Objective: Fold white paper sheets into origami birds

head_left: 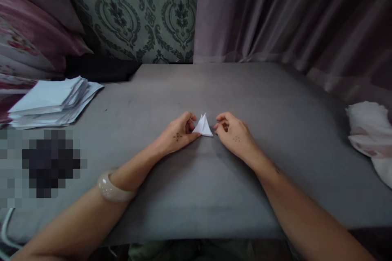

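Note:
A small white folded paper (203, 125), pointed at the top and wide at the bottom, is at the middle of the grey-covered table. My left hand (180, 129) grips its left corner, the thumb lying along the lower edge and the other fingers curled behind. Two thin tips stick up at the top of the paper. Just right of it is my right hand (233, 132), its fingers loosely bent with a gap between thumb and forefinger. Nothing shows in that hand, and it appears slightly apart from the paper.
A stack of white paper sheets (45, 98) lies at the left on the table cover (245, 85), beside a black cloth (101, 67). Crumpled white cloth or plastic (369, 130) lies at the right edge. Curtains (241, 12) hang behind. A blurred patch hides the lower left; a white cable (6, 224) runs below it.

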### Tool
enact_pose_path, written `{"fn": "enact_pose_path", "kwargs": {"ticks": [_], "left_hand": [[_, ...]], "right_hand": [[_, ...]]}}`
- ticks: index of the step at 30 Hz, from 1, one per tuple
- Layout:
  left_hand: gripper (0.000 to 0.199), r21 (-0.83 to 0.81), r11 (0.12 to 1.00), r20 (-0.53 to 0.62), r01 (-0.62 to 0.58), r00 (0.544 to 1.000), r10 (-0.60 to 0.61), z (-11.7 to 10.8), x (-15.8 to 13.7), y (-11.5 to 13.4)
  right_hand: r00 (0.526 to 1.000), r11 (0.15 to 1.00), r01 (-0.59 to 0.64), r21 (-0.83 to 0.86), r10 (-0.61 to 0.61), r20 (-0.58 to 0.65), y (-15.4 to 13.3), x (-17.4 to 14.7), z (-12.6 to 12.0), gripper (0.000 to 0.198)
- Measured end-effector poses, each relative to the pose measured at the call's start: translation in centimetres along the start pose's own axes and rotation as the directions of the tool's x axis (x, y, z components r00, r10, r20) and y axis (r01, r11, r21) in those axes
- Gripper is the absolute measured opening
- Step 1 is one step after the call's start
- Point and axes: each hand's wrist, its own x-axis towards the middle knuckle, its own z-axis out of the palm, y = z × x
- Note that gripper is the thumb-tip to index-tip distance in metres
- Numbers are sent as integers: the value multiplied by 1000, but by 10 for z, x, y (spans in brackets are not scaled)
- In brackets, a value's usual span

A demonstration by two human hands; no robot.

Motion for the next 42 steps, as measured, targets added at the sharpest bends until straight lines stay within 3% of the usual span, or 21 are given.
{"fn": "enact_pose_path", "kwargs": {"ticks": [5, 10, 14, 18, 23, 26, 30, 33, 42], "left_hand": [[26, -165, 986, 179, 12, 984, 18, -11, 1, -1], [21, -289, 956, 203, 41, 979, 19, -12, 3, -4], [14, -278, 959, 235, -52, 965, 121, -13, 4, -3], [18, -249, 959, 348, -133, 912, 216, -23, 4, 3], [26, -196, 969, 420, -149, 880, 221, -35, 3, 7], [22, -221, 968, 386, -121, 901, 200, -33, 3, 5], [20, -335, 941, 207, -43, 971, 118, -24, 4, 0], [26, -372, 927, 144, -50, 983, 111, -19, 5, -1], [25, -39, 991, 93, -130, 987, 133, -5, 3, -5]], "right_hand": [[998, 994, -47, 95, 44, 38, 7, 3, 6, 23], [996, 982, -51, 181, 36, 87, 7, 2, 9, 28], [993, 989, -42, 142, 26, 113, 6, -1, 8, 37], [985, 991, 25, 134, -48, 168, 3, -5, 5, 47], [985, 993, 79, 84, -90, 148, 3, -7, 6, 53], [983, 989, 90, 113, -107, 152, 4, -5, 9, 60], [976, 974, 201, 109, -208, 64, 7, 0, 14, 57], [967, 964, 252, 84, -255, 27, 12, 3, 19, 58], [940, 941, 333, 63, -326, -105, 5, -1, 14, 65]]}}
